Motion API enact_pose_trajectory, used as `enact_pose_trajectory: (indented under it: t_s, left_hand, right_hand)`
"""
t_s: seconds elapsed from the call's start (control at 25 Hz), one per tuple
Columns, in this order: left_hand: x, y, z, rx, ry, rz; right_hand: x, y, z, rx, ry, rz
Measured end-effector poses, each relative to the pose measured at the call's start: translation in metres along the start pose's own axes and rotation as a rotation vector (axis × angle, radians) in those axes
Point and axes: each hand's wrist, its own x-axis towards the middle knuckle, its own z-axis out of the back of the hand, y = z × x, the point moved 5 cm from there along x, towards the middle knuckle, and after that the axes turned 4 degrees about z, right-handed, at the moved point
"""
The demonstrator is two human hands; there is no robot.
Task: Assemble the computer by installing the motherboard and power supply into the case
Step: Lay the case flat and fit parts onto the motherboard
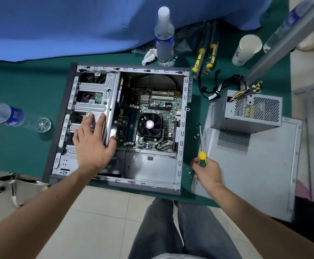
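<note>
A plastic water bottle [6,115] lay on its side on the green counter [27,86]. The left hand [91,141] lay spread, fingers straight, on the drive cage [94,94] of the open computer case [118,124]. The motherboard [152,120] sat inside the case. The right hand [206,170] gripped a yellow-green screwdriver [202,146]. The power supply [249,109] rested outside on the detached side panel [255,174].

The board [152,118] lies in the case [118,124], right of the drive cage [94,94]. The supply [249,111] sits on the panel [255,165] right of the case; a bottle [164,36] stands behind.
</note>
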Motion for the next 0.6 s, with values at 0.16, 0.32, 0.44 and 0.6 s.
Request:
enact_pose_trajectory:
  t_s: [0.16, 0.32, 0.44, 0.6]
  left_hand:
    - [-0.003, -0.002, -0.002, 0.012, 0.021, 0.002]
    - [-0.004, -0.001, -0.004, 0.036, 0.036, 0.007]
    - [-0.006, -0.004, -0.007, 0.064, 0.056, 0.004]
    - [-0.007, -0.005, -0.010, 0.108, 0.129, 0.002]
  right_hand:
    - [-0.002, 0.040, 0.021, 0.064, -0.001, 0.092]
    - [-0.004, 0.102, 0.023, 0.149, 0.028, 0.187]
    - [-0.006, 0.145, 0.024, 0.232, -0.020, 0.231]
    - [-0.010, 0.186, 0.007, 0.213, 0.006, 0.287]
